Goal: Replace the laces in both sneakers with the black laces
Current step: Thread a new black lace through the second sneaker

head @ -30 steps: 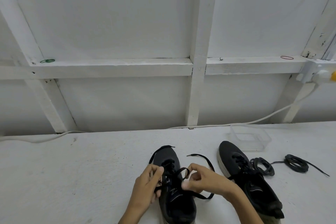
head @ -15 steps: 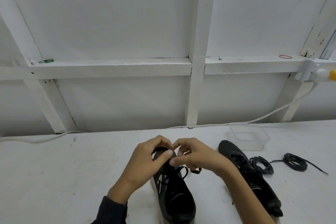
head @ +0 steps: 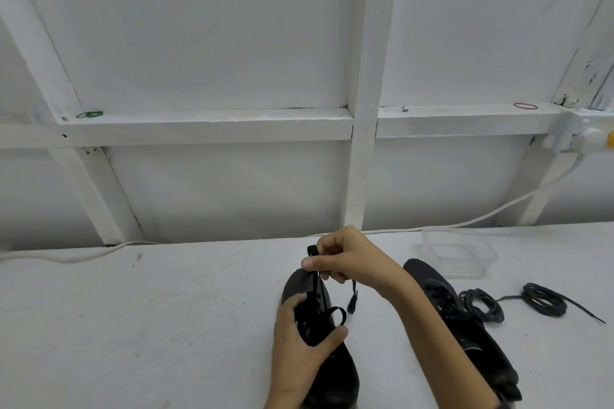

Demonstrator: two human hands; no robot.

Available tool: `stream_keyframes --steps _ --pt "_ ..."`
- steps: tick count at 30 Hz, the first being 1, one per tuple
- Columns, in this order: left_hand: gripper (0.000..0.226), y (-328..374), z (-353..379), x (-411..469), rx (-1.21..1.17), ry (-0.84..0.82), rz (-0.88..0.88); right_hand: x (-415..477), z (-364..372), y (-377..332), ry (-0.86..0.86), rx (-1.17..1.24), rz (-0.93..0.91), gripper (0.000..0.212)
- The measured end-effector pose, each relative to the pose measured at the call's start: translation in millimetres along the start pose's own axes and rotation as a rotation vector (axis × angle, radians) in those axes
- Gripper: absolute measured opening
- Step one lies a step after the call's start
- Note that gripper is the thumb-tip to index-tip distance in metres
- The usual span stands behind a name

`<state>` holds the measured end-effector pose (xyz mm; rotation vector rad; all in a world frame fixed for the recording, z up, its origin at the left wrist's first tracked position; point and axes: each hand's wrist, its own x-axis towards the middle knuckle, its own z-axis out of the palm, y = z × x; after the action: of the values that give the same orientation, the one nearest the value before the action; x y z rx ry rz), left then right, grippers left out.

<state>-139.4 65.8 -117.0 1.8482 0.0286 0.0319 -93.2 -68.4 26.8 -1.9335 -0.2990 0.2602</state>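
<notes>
The sneaker (head: 342, 375) on the table (head: 166, 325) was clasped at its eyelets by the left hand (head: 299, 349) while its lace (head: 314, 285), pinched in the right hand (head: 355, 259), was judged best drawn straight, steadily, untwisted.

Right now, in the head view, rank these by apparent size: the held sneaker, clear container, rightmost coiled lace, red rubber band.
1. Held sneaker, nearest the camera.
2. Clear container.
3. Rightmost coiled lace.
4. Red rubber band, farthest, so true size unsure.
</notes>
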Motion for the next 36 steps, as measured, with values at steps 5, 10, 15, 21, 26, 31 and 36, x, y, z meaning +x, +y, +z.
stream_keyframes --steps 5,10,15,21,26,31,36 --pt "0.09 -4.9 2.2 11.1 0.114 -0.019 -0.018 1.0 -1.2 -13.9 -0.019 0.078 -0.007 0.032" --pt "0.096 -4.1 -0.2 7.3 0.118 -0.034 -0.02 5.0 -13.5 -42.2 0.03 0.187 -0.097 0.03" --pt "0.088 -1.3 -3.4 7.5 0.085 -0.062 -0.028 9.7 -19.6 -55.8 0.053 0.247 -0.098 0.02" --pt "0.08 2.0 -7.1 5.5 0.093 -0.091 -0.024 9.7 -19.9 -56.3 0.033 0.191 -0.072 0.021" --pt "0.026 36.5 -23.9 11.3 -0.105 0.02 0.135 11.6 -26.4 -56.9 0.053 0.043 -0.083 0.033" --pt "0.026 98.9 -47.9 31.8 -0.199 -0.073 0.283 16.5 -27.5 -53.4 0.033 0.013 -0.085 0.039" --pt "0.018 124.2 -58.2 51.1 -0.287 -0.172 0.239 22.8 -31.7 -51.4 -0.022 -0.03 -0.076 0.026"
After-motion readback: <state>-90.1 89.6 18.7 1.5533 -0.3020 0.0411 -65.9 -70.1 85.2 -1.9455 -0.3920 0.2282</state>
